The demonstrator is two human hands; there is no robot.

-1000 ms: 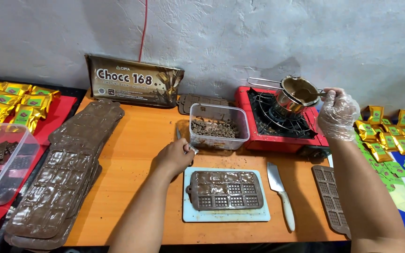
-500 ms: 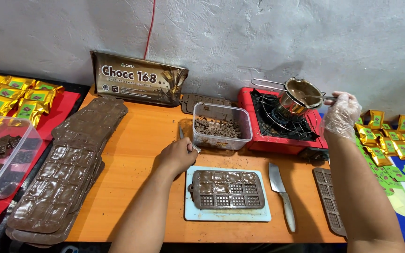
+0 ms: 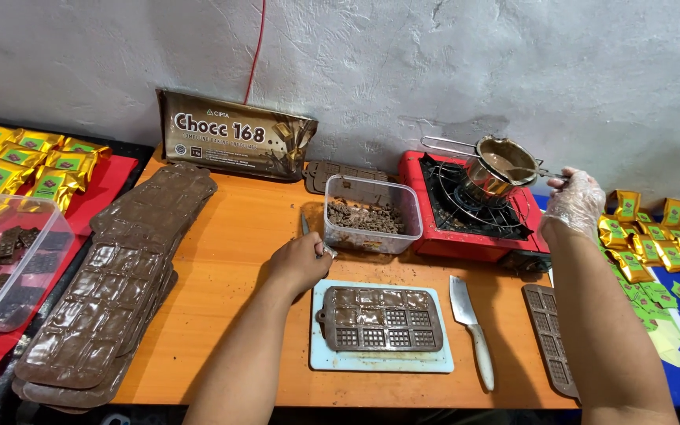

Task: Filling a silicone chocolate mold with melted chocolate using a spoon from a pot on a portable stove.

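Lifted higher off the red stove (image 3: 434,236), the small pot (image 3: 502,167) hangs from gloved right-hand fingers (image 3: 572,198); left fingers (image 3: 302,260) pinch a tool.

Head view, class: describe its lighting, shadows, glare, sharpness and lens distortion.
Head view: soft, even light; faint shadows under the left hand and beside the knife; mild glare on the metal pot and gold packets; the centre is sharp; slight wide-angle bowing shows at the table edge.
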